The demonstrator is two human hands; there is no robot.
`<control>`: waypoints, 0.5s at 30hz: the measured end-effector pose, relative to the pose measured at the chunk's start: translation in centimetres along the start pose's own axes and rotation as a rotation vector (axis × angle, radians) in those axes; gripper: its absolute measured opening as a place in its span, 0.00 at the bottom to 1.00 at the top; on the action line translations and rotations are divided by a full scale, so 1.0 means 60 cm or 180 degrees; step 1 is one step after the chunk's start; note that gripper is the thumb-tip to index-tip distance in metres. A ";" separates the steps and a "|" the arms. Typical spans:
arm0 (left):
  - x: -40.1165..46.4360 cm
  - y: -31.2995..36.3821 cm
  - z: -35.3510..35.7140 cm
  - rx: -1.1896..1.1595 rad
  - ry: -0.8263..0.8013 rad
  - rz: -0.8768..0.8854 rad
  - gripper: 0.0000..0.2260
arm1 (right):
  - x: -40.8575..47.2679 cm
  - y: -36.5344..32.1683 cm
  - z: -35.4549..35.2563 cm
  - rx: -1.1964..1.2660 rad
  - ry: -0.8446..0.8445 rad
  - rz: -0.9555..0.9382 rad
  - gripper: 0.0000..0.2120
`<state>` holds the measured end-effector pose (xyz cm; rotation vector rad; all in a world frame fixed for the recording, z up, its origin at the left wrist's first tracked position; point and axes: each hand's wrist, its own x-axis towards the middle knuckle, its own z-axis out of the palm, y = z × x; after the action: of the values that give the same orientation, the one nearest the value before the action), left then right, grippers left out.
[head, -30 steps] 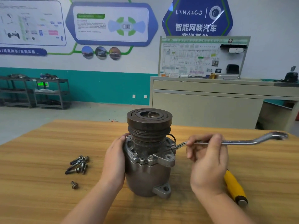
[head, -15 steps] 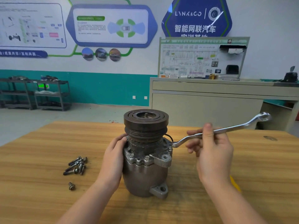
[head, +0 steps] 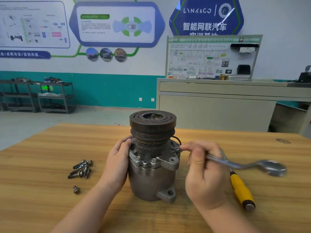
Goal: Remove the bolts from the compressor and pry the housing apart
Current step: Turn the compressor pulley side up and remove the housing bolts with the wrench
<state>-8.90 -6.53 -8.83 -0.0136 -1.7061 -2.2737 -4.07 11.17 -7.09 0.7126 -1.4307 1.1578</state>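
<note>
While the compressor (head: pixel 152 158) stands upright mid-bench, we're on bolt removal: left hand (head: pixel 117 163) wrapped round its side, right hand (head: pixel 204 172) gripping the wrench (head: pixel 244 164) (blurry) while fingertips (head: pixel 182 146) pinch at a flange bolt (head: pixel 177 148), so next probably spin it out by hand.

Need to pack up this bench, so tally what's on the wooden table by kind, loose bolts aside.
Compressor: 1
Ring wrench: 1
Yellow-handled screwdriver: 1
Total: 3
</note>
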 end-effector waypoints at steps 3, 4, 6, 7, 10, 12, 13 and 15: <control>-0.002 0.000 0.001 0.0070 0.0005 0.0014 0.11 | 0.004 0.010 0.003 0.0884 0.0801 0.1195 0.09; -0.002 -0.001 0.001 0.0093 0.0013 0.0026 0.11 | 0.010 0.021 0.001 0.1069 0.0982 0.1666 0.09; -0.001 -0.002 0.002 0.0127 0.0047 0.0048 0.11 | 0.034 0.050 -0.005 0.1558 0.1047 0.2725 0.09; 0.000 -0.002 0.002 0.0135 0.0063 0.0044 0.12 | 0.049 0.066 -0.007 0.1881 0.0934 0.3282 0.09; 0.002 -0.002 0.001 0.0131 0.0042 -0.0007 0.12 | 0.086 0.098 -0.008 0.2257 0.0049 0.4481 0.07; 0.003 -0.001 0.001 0.0134 0.0005 -0.0015 0.12 | 0.100 0.107 -0.005 0.2245 -0.0532 0.4766 0.07; 0.003 -0.001 0.001 0.0129 -0.0006 -0.0011 0.12 | 0.105 0.109 -0.003 0.2230 -0.0685 0.4816 0.07; 0.002 -0.001 0.001 0.0126 -0.0013 -0.0006 0.12 | 0.113 0.105 -0.003 0.2260 -0.0620 0.4777 0.09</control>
<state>-9.06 -6.46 -8.84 -0.0083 -1.7536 -2.2423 -11.15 14.68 -2.23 0.0513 -1.6823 2.8951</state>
